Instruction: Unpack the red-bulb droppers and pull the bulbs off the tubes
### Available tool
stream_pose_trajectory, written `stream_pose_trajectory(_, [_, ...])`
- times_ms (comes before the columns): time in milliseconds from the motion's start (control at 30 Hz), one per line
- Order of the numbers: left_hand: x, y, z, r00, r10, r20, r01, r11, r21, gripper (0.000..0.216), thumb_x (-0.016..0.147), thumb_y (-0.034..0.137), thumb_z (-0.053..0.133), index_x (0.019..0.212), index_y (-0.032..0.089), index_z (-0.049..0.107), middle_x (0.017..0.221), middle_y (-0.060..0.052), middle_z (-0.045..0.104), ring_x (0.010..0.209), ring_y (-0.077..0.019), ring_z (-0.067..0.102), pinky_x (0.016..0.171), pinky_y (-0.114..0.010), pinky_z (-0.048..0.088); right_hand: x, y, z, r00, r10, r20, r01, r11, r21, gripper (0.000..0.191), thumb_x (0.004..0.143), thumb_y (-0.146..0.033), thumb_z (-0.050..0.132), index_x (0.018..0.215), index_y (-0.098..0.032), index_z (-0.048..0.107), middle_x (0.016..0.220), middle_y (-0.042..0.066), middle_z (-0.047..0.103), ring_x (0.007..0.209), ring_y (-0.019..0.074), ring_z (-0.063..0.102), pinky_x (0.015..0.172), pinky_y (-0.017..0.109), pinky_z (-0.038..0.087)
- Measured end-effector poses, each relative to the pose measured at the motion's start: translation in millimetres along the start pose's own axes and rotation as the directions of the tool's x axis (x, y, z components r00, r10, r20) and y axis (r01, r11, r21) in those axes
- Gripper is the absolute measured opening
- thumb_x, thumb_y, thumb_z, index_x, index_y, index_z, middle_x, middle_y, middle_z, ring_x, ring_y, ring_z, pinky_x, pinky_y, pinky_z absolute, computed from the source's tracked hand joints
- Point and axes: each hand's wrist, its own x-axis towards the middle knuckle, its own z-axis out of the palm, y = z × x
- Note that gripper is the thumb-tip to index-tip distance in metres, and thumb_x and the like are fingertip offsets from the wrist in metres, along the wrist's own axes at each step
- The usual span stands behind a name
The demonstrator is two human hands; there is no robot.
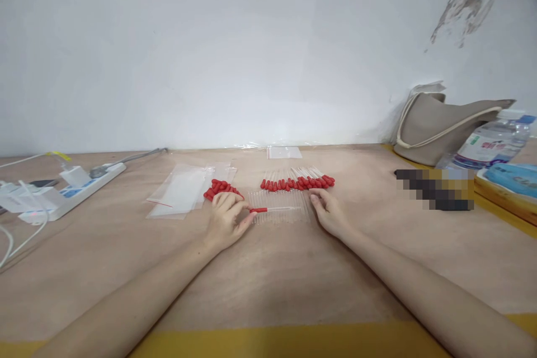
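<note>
My left hand (229, 219) pinches a glass dropper by its red rubber bulb (259, 210). The dropper's thin clear tube (285, 208) points right, level above a row of loose glass tubes (274, 198). Just left of this row, behind my left fingers, lies a heap of red rubber bulbs (221, 187). My right hand (329, 212) rests at the row's right end, thumb and forefinger slightly apart beside the last tubes. Beyond the row, several droppers with red bulbs (297, 183) lie side by side, bulbs toward me.
Clear plastic bags (184, 187) lie left of the heap, and a small white packet (284, 152) lies by the wall. A power strip (75, 193) with cables is far left. At right are a grey bag (444, 123), a water bottle (489, 142) and a blue item (514, 178) on a tray.
</note>
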Motion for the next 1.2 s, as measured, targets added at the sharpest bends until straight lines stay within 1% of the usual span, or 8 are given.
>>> stream_pose_trajectory(133, [1.2, 2.9, -0.4, 0.995, 0.081, -0.054, -0.08, 0.997, 0.022, 0.01, 0.076, 0.029, 0.059, 0.075, 0.019, 0.06, 0.073, -0.003, 0.056, 0.074, -0.0167, 0.051, 0.075, -0.035, 0.036, -2.7, -12.1, -6.0, 0.972, -0.218, -0.09, 0.221, 0.975, 0.02, 0.026, 0.086, -0.034, 0.039, 0.097, -0.019, 0.058, 0.097, 0.006, 0.063, 0.093, 0.0181, 0.055, 0.083, 0.034, 0.039])
stream_pose_trajectory(267, [2.2, 6.0, -0.6, 0.983, 0.159, -0.094, -0.156, 0.987, 0.035, 0.009, 0.074, 0.027, 0.062, 0.076, 0.019, 0.06, 0.071, -0.002, 0.056, 0.072, -0.0157, 0.051, 0.074, -0.034, 0.037, -11.4, -38.6, -12.1, 0.899, -0.433, 0.068, 0.438, 0.89, -0.128, 0.025, 0.084, -0.035, 0.046, 0.1, -0.022, 0.059, 0.094, 0.004, 0.063, 0.09, 0.0182, 0.051, 0.088, 0.039, 0.029])
stream_pose_trajectory(500, [3.6, 11.6, -1.3, 0.963, 0.206, -0.173, -0.209, 0.978, 0.003, 0.012, 0.069, 0.024, 0.066, 0.079, 0.02, 0.06, 0.071, -0.002, 0.056, 0.073, -0.016, 0.052, 0.077, -0.036, 0.039, -17.1, -55.6, -1.0, 0.82, -0.542, 0.185, 0.571, 0.796, -0.198, 0.025, 0.088, -0.028, 0.041, 0.105, -0.022, 0.058, 0.079, 0.002, 0.065, 0.079, 0.0144, 0.049, 0.089, 0.039, 0.022])
stream_pose_trajectory(667, [7.0, 23.1, 0.7, 0.966, 0.258, -0.005, -0.258, 0.966, -0.035, 0.027, 0.074, 0.034, 0.061, 0.098, 0.021, 0.059, 0.092, -0.006, 0.062, 0.089, -0.0211, 0.052, 0.086, -0.043, 0.034, -18.7, -60.5, 5.1, 0.795, -0.565, 0.223, 0.601, 0.784, -0.156, 0.021, 0.087, -0.026, 0.042, 0.094, -0.021, 0.062, 0.07, 0.0, 0.062, 0.072, 0.0125, 0.047, 0.083, 0.035, 0.023])
stream_pose_trajectory(767, [7.9, 25.8, 4.9, 0.944, 0.316, 0.089, -0.314, 0.949, -0.035, 0.012, 0.081, 0.029, 0.054, 0.09, 0.023, 0.06, 0.082, 0.0, 0.065, 0.086, -0.0183, 0.054, 0.093, -0.046, 0.027, -19.8, -61.8, 7.3, 0.779, -0.592, 0.208, 0.622, 0.77, -0.139, 0.019, 0.086, -0.027, 0.044, 0.092, -0.021, 0.062, 0.069, -0.001, 0.062, 0.071, 0.0118, 0.046, 0.081, 0.034, 0.023])
stream_pose_trajectory(867, [8.2, 26.5, 6.7, 0.941, 0.311, 0.134, -0.312, 0.95, -0.016, 0.013, 0.084, 0.025, 0.049, 0.081, 0.02, 0.06, 0.075, 0.001, 0.064, 0.083, -0.0166, 0.054, 0.095, -0.047, 0.023, -20.3, -61.9, 7.7, 0.748, -0.643, 0.164, 0.664, 0.73, -0.163, 0.017, 0.086, -0.026, 0.046, 0.085, -0.02, 0.062, 0.064, -0.002, 0.06, 0.068, 0.0109, 0.043, 0.08, 0.033, 0.023])
stream_pose_trajectory(1000, [9.0, 28.5, 3.9, 0.927, 0.327, 0.181, -0.329, 0.944, -0.022, 0.018, 0.085, 0.024, 0.044, 0.077, 0.018, 0.058, 0.072, 0.0, 0.063, 0.082, -0.0163, 0.054, 0.095, -0.047, 0.022, -21.4, -62.8, 5.2, 0.668, -0.737, 0.104, 0.733, 0.628, -0.262, 0.014, 0.084, -0.023, 0.047, 0.078, -0.019, 0.059, 0.059, -0.003, 0.055, 0.065, 0.0101, 0.04, 0.081, 0.035, 0.022])
stream_pose_trajectory(1200, [7.1, 27.8, -2.6, 0.914, 0.347, 0.209, -0.339, 0.938, -0.075, 0.025, 0.086, 0.021, 0.036, 0.069, 0.017, 0.054, 0.062, 0.001, 0.056, 0.066, -0.0127, 0.048, 0.093, -0.045, 0.024, -24.1, -61.4, -0.3, 0.488, -0.87, 0.066, 0.798, 0.415, -0.437, 0.009, 0.083, -0.017, 0.05, 0.085, -0.019, 0.058, 0.057, -0.005, 0.053, 0.065, 0.0079, 0.041, 0.085, 0.034, 0.023])
